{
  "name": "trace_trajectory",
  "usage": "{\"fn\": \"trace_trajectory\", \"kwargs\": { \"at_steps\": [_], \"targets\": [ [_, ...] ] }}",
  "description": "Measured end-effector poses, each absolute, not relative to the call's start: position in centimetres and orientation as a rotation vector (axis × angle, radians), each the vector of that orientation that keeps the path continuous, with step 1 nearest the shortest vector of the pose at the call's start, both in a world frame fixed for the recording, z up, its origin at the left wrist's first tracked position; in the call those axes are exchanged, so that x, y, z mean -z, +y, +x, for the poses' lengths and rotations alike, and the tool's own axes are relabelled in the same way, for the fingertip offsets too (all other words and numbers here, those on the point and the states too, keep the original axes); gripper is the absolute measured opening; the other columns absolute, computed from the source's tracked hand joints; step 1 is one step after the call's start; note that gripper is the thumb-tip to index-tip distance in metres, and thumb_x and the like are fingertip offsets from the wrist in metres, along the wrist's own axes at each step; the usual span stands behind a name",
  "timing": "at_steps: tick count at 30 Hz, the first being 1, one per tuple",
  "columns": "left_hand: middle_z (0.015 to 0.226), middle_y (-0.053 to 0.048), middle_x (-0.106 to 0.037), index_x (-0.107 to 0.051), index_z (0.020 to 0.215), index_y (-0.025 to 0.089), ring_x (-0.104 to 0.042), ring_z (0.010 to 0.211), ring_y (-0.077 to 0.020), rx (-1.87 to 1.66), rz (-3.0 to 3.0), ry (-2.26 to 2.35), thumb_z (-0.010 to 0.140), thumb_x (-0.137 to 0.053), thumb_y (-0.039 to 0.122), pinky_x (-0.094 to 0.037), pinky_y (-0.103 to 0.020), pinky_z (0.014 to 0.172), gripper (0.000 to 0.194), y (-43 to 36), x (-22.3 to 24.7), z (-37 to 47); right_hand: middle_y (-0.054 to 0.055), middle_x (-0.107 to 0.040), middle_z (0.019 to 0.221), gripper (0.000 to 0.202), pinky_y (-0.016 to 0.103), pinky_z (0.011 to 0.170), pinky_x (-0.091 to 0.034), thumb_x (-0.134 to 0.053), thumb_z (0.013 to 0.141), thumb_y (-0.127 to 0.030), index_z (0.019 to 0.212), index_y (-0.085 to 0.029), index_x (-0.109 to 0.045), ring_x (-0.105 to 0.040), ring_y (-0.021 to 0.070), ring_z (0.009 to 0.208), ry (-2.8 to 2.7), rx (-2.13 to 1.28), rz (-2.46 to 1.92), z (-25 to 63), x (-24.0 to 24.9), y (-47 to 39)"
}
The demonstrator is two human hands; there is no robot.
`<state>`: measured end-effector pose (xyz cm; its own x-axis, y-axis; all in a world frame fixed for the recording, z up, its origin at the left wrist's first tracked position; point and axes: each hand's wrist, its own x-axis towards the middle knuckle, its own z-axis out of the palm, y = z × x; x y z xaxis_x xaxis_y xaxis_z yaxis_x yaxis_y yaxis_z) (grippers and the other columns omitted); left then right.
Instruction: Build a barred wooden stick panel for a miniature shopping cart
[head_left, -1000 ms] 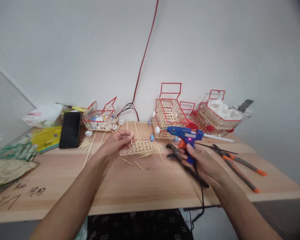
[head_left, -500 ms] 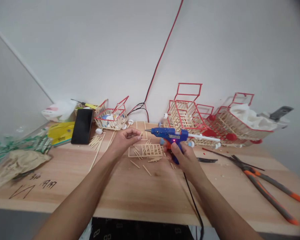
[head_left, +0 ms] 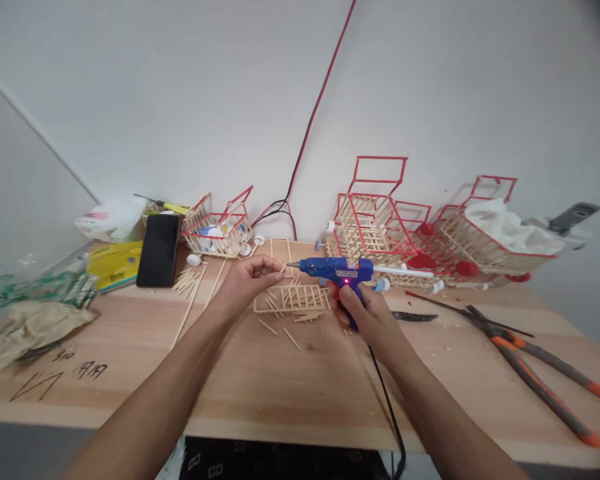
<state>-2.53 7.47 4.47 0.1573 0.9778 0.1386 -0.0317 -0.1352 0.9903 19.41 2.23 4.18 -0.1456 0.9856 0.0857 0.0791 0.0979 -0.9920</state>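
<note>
My right hand is wrapped round a blue hot glue gun, its red light on and a white glue stick poking from the back. The nozzle points left, right at the fingertips of my left hand. Those fingers are pinched on a short wooden stick, mostly hidden by them. Below the hands a ladder-like wooden stick frame lies flat, with loose short sticks on and around it. A second, plain rectangular frame lies behind, near the wall.
Small stick-built carts with red trim stand along the wall on both sides. A phone leans at left beside a yellow packet and plastic bags. At right lie large orange-handled pliers. The gun's black cord hangs over the front edge.
The glue gun's nozzle has moved slightly left and now meets the stick in my left fingertips. The camera view has shifted a little; the things on the table lie as before.
</note>
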Motion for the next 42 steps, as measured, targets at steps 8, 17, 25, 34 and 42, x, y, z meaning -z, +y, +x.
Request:
{"fn": "trace_trajectory", "kwargs": {
  "at_steps": [8,17,25,34,42],
  "targets": [
    [0.077,0.000,-0.066,-0.069,0.078,0.015,-0.057,0.071,-0.0112,-1.179,1.370,0.999,0.064,-0.079,0.030,-0.042,-0.023,0.068,0.023,7.52,-4.32,-2.65,-0.005,-0.044,0.056,0.046,0.022,0.042,-0.027,-0.053,0.081,-0.064,0.075,-0.019,-0.047,-0.038,0.0071,0.045,-1.418,-1.193,-1.149,19.28,-4.08,2.14],
    [0.073,0.001,-0.064,-0.068,0.079,0.015,-0.055,0.066,-0.0089,-1.174,1.373,0.984,0.066,-0.078,0.029,-0.041,-0.021,0.065,0.021,7.62,-4.16,-2.80,-0.005,-0.044,0.058,0.045,0.022,0.043,-0.029,-0.053,0.082,-0.062,0.078,-0.018,-0.046,-0.039,0.0072,0.046,-1.423,-1.182,-1.157,19.35,-3.67,2.15],
    [0.076,0.000,-0.067,-0.069,0.078,0.016,-0.057,0.069,-0.0099,-1.162,1.385,0.980,0.066,-0.078,0.030,-0.042,-0.022,0.066,0.021,7.72,-4.03,-2.85,-0.005,-0.043,0.055,0.043,0.022,0.044,-0.029,-0.051,0.084,-0.061,0.075,-0.019,-0.046,-0.039,0.0077,0.046,-1.451,-1.125,-1.164,19.46,-3.63,2.24],
    [0.077,0.000,-0.068,-0.069,0.078,0.016,-0.056,0.068,-0.0101,-1.164,1.382,1.005,0.065,-0.078,0.031,-0.041,-0.022,0.064,0.021,7.74,-4.04,-2.83,-0.005,-0.042,0.054,0.044,0.023,0.045,-0.030,-0.050,0.084,-0.062,0.072,-0.020,-0.044,-0.039,0.0081,0.045,-1.480,-1.092,-1.171,19.42,-3.76,2.11],
    [0.077,-0.001,-0.068,-0.069,0.078,0.016,-0.056,0.067,-0.0106,-1.156,1.372,1.023,0.064,-0.078,0.033,-0.042,-0.023,0.064,0.023,7.64,-4.21,-2.80,-0.005,-0.043,0.055,0.043,0.023,0.045,-0.030,-0.050,0.084,-0.061,0.074,-0.020,-0.045,-0.039,0.0082,0.046,-1.475,-1.092,-1.180,19.42,-3.77,2.17]
  ]
}}
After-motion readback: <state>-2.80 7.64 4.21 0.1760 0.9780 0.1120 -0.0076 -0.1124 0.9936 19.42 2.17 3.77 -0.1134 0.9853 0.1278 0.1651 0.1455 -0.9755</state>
